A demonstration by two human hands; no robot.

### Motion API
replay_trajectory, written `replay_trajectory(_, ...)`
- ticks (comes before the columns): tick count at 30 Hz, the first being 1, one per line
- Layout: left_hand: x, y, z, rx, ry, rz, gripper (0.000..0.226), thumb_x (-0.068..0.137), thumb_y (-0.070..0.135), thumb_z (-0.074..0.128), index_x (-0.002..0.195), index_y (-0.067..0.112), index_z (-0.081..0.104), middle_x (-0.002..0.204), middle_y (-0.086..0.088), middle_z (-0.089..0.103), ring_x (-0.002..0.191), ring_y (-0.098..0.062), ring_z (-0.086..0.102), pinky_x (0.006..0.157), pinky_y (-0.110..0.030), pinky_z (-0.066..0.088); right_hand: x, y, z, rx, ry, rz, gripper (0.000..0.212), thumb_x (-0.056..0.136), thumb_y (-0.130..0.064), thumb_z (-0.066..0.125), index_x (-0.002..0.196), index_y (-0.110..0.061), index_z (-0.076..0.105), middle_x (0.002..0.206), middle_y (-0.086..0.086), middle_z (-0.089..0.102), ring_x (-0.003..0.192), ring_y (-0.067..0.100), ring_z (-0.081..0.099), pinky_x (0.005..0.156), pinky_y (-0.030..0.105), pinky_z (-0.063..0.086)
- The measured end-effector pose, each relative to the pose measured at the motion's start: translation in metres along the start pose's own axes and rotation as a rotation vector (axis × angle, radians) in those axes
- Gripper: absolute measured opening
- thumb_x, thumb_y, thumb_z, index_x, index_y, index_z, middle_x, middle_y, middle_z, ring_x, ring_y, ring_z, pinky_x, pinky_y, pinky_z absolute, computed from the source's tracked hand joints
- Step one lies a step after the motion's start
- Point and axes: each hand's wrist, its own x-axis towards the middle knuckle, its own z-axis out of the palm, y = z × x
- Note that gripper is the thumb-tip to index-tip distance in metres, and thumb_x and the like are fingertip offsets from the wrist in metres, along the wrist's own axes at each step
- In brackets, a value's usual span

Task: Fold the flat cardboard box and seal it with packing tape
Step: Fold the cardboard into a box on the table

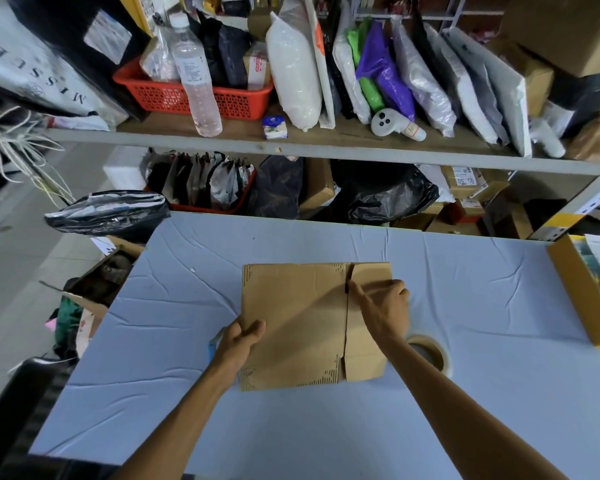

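Note:
A flat brown cardboard box (298, 317) lies in the middle of the pale blue table (160, 306). My left hand (241, 342) grips its left edge, thumb on top. My right hand (383, 306) rests on the right part of the box, with the thumb at the slit between two flaps and the fingers curled round a flap's edge. A roll of clear packing tape (430, 353) lies on the table just right of the box, partly hidden behind my right forearm.
A blue object (211, 348) peeks out beside my left wrist. An open cardboard box (582, 292) sits at the table's right edge. A shelf (291, 150) crowded with parcels, a red basket (194, 95) and a bottle (196, 74) stands behind the table.

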Motion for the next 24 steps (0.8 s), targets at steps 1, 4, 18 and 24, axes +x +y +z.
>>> replay_trajectory(1,-0.001,0.001,0.000,0.006,-0.005,0.005,0.053,0.081,0.046,0.067,0.123,0.018,0.053,0.123,-0.004,0.060,0.113,-0.024,0.056,0.102,-0.046,0.045,0.000,0.000,-0.002,-0.035,0.005,-0.020,0.092,0.072,-0.068,0.065,0.128,0.000,0.038,0.126,0.018,0.048,0.113,0.035,0.051,0.089,0.046,0.049)
replay_trajectory(4,-0.003,0.003,0.004,0.030,0.000,0.016,0.049,0.088,0.037,0.062,0.130,0.017,0.047,0.122,0.000,0.056,0.118,-0.023,0.051,0.100,-0.038,0.043,0.000,-0.001,-0.009,-0.075,-0.004,-0.100,0.081,0.076,-0.065,0.061,0.121,0.000,0.045,0.118,0.017,0.054,0.105,0.033,0.055,0.084,0.041,0.049)
replay_trajectory(18,-0.012,0.039,0.025,0.165,-0.007,0.379,0.065,0.095,0.027,0.051,0.145,0.029,0.010,0.147,0.001,0.032,0.129,-0.021,0.040,0.100,-0.036,0.039,0.003,-0.015,-0.030,0.653,-0.394,-0.193,0.055,0.084,-0.039,0.041,0.136,-0.025,0.046,0.125,-0.006,0.054,0.118,0.017,0.050,0.098,0.035,0.040)
replay_trajectory(24,-0.010,0.043,0.024,0.183,-0.014,0.452,0.062,0.093,0.037,0.053,0.144,0.028,0.018,0.133,0.011,0.034,0.119,-0.007,0.038,0.094,-0.028,0.040,-0.006,-0.005,-0.033,0.717,-0.372,-0.250,0.042,0.101,-0.026,0.041,0.143,-0.026,0.040,0.138,-0.005,0.048,0.126,0.016,0.045,0.100,0.038,0.040)
